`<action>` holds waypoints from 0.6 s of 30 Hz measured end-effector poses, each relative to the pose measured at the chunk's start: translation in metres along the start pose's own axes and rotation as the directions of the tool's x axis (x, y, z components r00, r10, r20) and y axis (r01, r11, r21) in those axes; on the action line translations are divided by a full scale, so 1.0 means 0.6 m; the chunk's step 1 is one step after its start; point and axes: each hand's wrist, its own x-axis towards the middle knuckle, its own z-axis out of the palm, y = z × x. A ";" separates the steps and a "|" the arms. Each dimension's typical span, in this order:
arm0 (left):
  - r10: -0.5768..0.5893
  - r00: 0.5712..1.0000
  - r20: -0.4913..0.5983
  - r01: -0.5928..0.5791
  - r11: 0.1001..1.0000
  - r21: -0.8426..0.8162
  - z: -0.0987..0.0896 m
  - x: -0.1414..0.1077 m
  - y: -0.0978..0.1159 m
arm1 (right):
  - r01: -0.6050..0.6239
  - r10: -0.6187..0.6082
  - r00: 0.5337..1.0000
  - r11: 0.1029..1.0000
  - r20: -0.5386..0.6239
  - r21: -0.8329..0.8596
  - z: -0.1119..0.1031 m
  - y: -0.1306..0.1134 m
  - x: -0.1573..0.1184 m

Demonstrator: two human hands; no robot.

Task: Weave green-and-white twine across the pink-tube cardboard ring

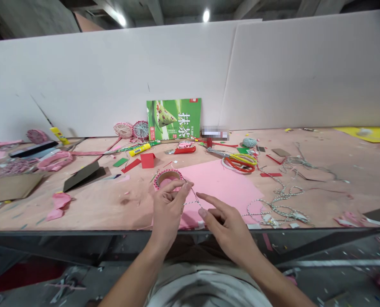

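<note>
Left hand (167, 211) pinches wire (195, 195), best held steady; right hand (230, 227), finger and thumb apart, nears cord (191, 203).

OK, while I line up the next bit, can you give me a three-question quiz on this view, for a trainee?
1. True or false: the cutter has a red handle.
2. What does the left hand pinch?
A) a glue stick
B) a thin dark loop
C) a red card
3. Fill in one word, left or right: seen from the person's place, the cord ball lies to the ____ of the green packet.

Key: 1 true; 2 B; 3 right.
</note>
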 end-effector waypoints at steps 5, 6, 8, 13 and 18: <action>0.010 0.996 0.092 -0.013 0.999 0.035 0.004 -0.013 0.001 | 0.016 -0.021 0.997 0.998 0.079 0.067 -0.018 -0.016 0.016; 0.010 0.995 0.095 -0.014 0.999 0.035 0.005 -0.015 0.002 | 0.026 -0.031 0.997 0.997 0.073 0.077 -0.019 -0.018 0.016; 0.008 0.996 0.091 -0.013 0.998 0.053 0.004 -0.019 0.005 | 0.042 -0.044 0.999 0.996 0.023 0.082 -0.018 -0.019 0.015; -0.005 0.993 0.120 -0.023 0.972 0.235 -0.003 -0.035 0.009 | 0.151 -0.133 0.942 0.988 -0.309 0.034 -0.011 -0.007 0.013; -0.076 0.932 0.355 -0.089 0.900 0.427 -0.007 -0.061 0.006 | 0.148 -0.008 0.926 0.927 -0.378 0.344 0.003 0.001 0.018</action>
